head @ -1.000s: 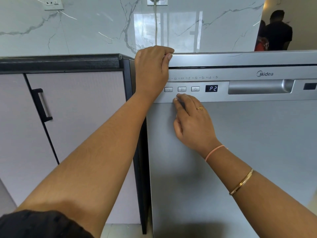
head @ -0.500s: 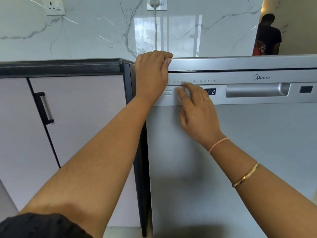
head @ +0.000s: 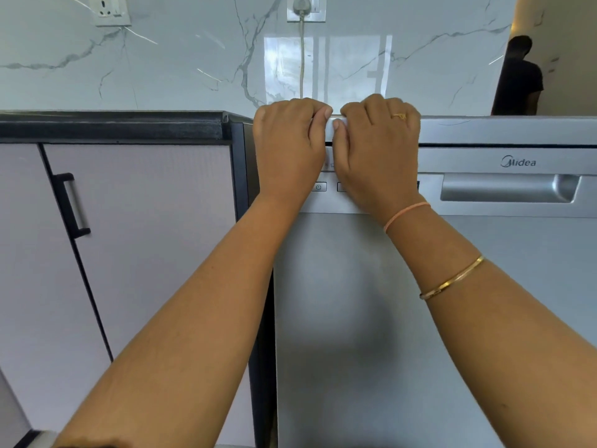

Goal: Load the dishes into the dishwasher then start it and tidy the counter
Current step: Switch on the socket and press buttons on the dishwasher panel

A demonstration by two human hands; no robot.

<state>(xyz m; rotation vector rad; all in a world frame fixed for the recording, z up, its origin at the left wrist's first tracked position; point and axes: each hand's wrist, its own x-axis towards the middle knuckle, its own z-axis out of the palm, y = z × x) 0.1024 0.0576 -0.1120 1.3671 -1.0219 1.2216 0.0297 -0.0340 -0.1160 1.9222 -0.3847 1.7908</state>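
Both your hands gripped the top edge of the dishwasher (head: 420, 318), which stood shut next to the counter (head: 113, 124). Your left hand (head: 289, 140) and right hand (head: 376, 147) sat side by side, fingers (head: 297, 108) curled over the rim. Your right hand hid all but the power button (head: 319, 187), so you likely needed to lift it and check the wash started.

There is one silver metal dishwasher (head: 387, 318) and one black bar cabinet handle (head: 72, 205). Two white wall sockets (head: 111, 9) (head: 305, 9) show, and two hands: the left hand (head: 289, 147) and the right hand (head: 378, 150). One gold bangle (head: 452, 278) and one pink thread band (head: 407, 215) are visible.
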